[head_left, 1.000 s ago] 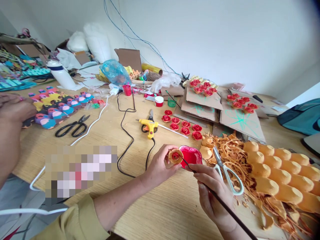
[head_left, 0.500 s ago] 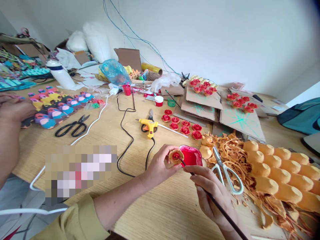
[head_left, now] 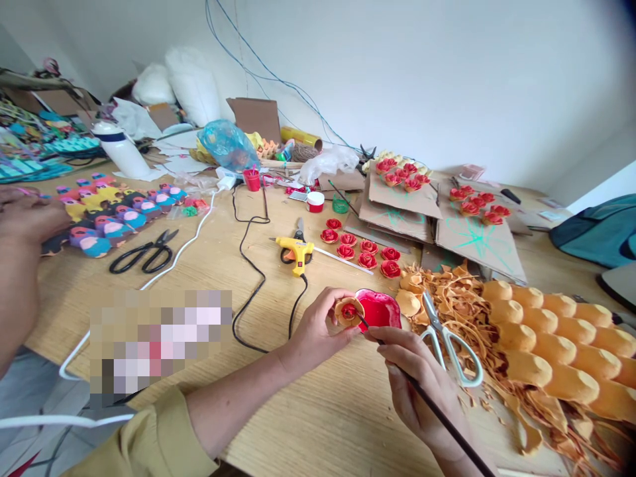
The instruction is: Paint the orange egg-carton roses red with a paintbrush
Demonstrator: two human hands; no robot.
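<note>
Between the thumb and fingers of my left hand (head_left: 320, 328) is a small orange flower (head_left: 342, 320), its centre red. My right hand (head_left: 422, 384) grips a dark, long-handled paintbrush (head_left: 437, 414), whose tip touches the inner petals at the red centre. Just behind both hands stands a wavy-rimmed dish (head_left: 397, 303) of red paint, partly covered by my fingers. Beyond it sit several red-painted flowers (head_left: 368, 247) with orange undersides. White-handled scissors (head_left: 462, 361) lie to the right of the dish, close to my right hand.
Orange scraps (head_left: 462, 291) and an orange egg tray (head_left: 546, 331) cover the right side. A yellow glue gun (head_left: 295, 252) with a black cord lies mid-table. Black scissors (head_left: 154, 255) are at left. A co-worker's hand (head_left: 30, 215) reaches toward painted cups (head_left: 112, 218). Cardboard sheets (head_left: 477, 245) hold red flowers.
Almost nothing differs. My hands keep nearly the same place, with the brush tip still at the flower's centre. The co-worker's hand at the left has shifted slightly.
</note>
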